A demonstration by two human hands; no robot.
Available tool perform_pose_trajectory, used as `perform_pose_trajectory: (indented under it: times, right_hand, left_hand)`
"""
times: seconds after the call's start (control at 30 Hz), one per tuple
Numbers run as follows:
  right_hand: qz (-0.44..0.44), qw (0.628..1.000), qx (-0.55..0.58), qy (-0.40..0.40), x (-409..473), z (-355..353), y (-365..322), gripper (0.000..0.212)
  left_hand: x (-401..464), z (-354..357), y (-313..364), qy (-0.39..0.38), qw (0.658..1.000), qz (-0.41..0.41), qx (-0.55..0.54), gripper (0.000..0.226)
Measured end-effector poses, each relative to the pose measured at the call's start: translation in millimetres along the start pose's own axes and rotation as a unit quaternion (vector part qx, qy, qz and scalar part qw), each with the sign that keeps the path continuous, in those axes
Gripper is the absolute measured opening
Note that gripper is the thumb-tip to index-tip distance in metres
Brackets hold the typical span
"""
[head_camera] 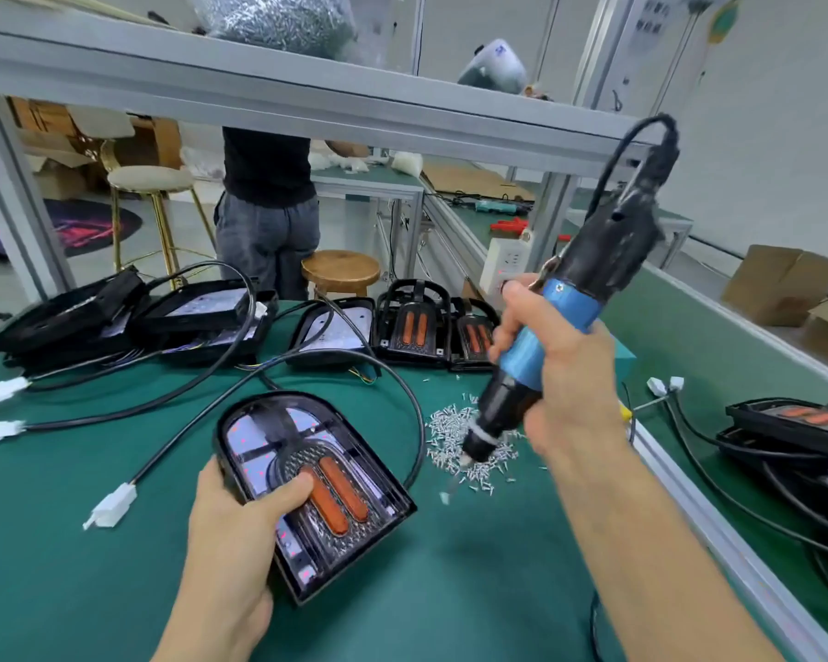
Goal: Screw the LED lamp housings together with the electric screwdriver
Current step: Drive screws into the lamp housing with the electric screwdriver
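The LED lamp housing (314, 489) is a black, arch-topped shell with a clear lens, two orange strips side by side and reflective white panels behind. It lies tilted over the green table (68, 542), rounded end away from the person, held at its near left edge in the left hand (240, 527), thumb pressed across the lens. A black cable (278, 375) loops out from behind it to a white plug (111, 506). The electric screwdriver (560, 322) has a blue body, a black taped upper part and a black cord at the top. It slants down to the left, clasped in the right hand (560, 375), its bit (455, 484) hanging above a heap of small silver screws (455, 437). More housings (414, 327) stand along the table's far edge, and others (794, 422) are stacked at the right.
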State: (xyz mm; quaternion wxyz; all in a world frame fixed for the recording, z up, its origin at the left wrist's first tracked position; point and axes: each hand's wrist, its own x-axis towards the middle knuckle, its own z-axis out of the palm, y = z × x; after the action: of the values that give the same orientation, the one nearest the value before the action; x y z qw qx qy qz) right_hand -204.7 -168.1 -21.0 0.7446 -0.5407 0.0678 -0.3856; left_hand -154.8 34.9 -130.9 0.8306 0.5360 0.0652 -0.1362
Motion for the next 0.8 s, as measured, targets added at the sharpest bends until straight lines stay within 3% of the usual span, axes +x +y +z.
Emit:
perform_pose_trajectory:
  times: [0.13, 0.33, 0.53, 0.8]
  right_hand:
    - [0.104, 0.981, -0.163, 0.014, 12, -39, -4, 0.023]
    - [0.211, 0.917, -0.337, 0.025, 14, -99, 22, 0.023]
    - [0.251, 0.840, -0.481, 0.001, 22, -132, 36, 0.019]
    - [0.220, 0.800, -0.557, 0.036, 12, -155, 36, 0.033]
  left_hand:
    - [-1, -2, 4, -0.037, 0.998, 0.053, -0.008, 0.060]
    - [-2, -2, 9, -0.073, 0.996, 0.048, -0.022, 0.059]
    - [0, 2, 10, -0.087, 0.994, 0.059, -0.022, 0.060]
    - [3, 0, 9, -0.086, 0.994, 0.061, -0.016, 0.058]
